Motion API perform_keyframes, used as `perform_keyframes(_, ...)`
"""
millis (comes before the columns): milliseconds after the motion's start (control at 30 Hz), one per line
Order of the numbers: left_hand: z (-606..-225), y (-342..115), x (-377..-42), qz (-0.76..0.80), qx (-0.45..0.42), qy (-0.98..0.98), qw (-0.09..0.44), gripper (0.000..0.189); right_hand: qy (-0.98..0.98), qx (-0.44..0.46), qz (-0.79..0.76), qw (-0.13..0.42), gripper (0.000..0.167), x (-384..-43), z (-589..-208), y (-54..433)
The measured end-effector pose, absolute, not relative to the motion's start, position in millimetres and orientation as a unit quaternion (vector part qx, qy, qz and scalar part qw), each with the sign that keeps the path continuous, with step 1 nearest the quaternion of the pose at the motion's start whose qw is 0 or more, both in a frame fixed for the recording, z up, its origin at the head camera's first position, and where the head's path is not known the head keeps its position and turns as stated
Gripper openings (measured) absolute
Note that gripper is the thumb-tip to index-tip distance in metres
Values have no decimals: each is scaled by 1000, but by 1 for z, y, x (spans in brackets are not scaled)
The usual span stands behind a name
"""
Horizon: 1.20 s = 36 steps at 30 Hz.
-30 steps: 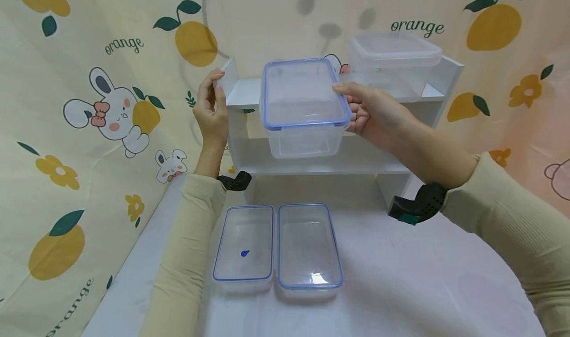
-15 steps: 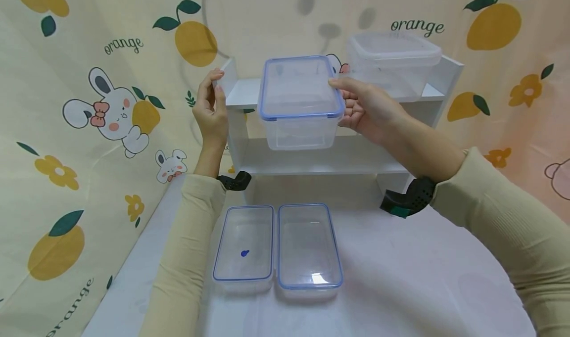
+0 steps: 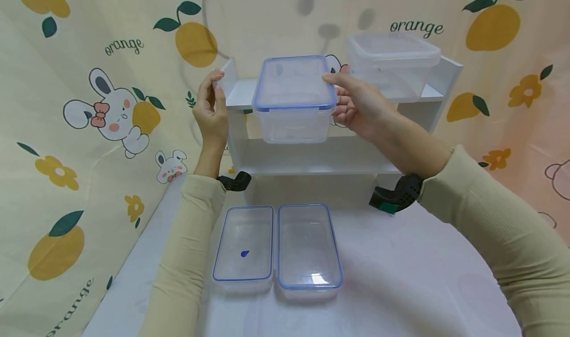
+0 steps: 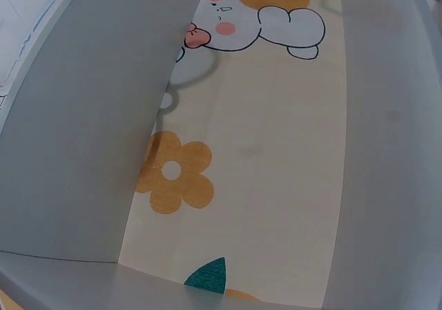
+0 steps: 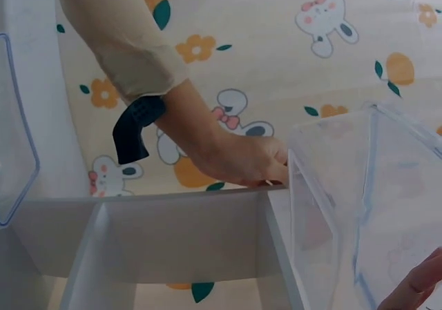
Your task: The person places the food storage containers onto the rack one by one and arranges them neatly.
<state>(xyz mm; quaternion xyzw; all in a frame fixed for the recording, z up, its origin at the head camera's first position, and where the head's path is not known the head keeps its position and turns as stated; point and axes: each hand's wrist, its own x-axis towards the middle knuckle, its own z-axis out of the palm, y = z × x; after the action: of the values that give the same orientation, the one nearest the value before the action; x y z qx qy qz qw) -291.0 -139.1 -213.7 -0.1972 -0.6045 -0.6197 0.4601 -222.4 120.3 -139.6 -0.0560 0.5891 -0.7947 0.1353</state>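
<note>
My right hand (image 3: 360,102) grips a clear lidded food container (image 3: 294,87) with a blue-edged lid by its right side, thumb on the lid's edge. The container is held level in front of the top shelf, left of centre. In the right wrist view, part of the same container (image 5: 331,186) shows at the right, with fingertips (image 5: 418,282) of the right hand at its side. My left hand (image 3: 211,102) holds the upper left edge of the white shelf unit (image 3: 320,156); the left hand (image 5: 242,159) also appears in the right wrist view.
A second clear container (image 3: 394,65) with a whitish lid stands on the top shelf at the right. On the table, two blue-rimmed containers, one left (image 3: 247,238) with a blue mark and one right (image 3: 309,243), stand side by side before the unit. A patterned cloth (image 3: 111,188) hangs behind.
My right hand has carried the container slightly left and up, toward the shelf unit's top. The left hand has stayed at the unit's edge.
</note>
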Motion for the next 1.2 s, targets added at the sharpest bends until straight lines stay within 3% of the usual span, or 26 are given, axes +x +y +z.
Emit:
perform_keyframes(967, -213, -139, -288, -624, -194, -603, 458, 26, 549, 18, -827, 122, 30, -243, -134, 106)
perform_keyframes(1200, -214, -139, -290, -625, -200, -599, 458, 25, 515, 6, -850, 113, 48, -246, -134, 108)
